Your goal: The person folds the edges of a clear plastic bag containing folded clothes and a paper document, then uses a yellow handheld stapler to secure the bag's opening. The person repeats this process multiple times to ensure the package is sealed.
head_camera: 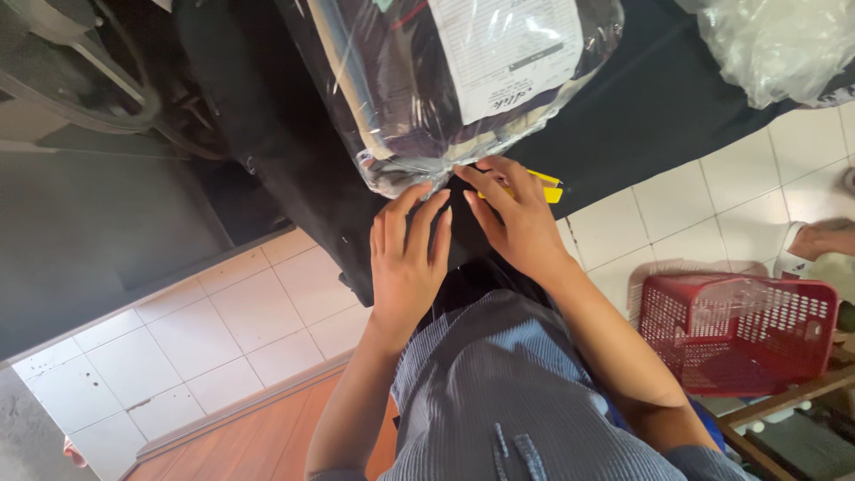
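A clear plastic bag (419, 98) packed with dark folded clothes lies on a black cloth-covered surface (641, 116), with a white printed sheet (503, 49) on top of it. My left hand (408, 258) lies flat with fingers together, its tips touching the bag's near edge. My right hand (515, 218) presses on that same edge just to the right, fingers spread. A thin yellow object (545, 187) shows under my right fingers; I cannot tell whether the hand grips it.
A red perforated plastic basket (739, 325) stands at the right on a wooden frame. Another person's hand (824, 239) shows at the right edge. A crumpled clear plastic bag (775, 44) lies at the top right. White floor tiles (232, 330) run below.
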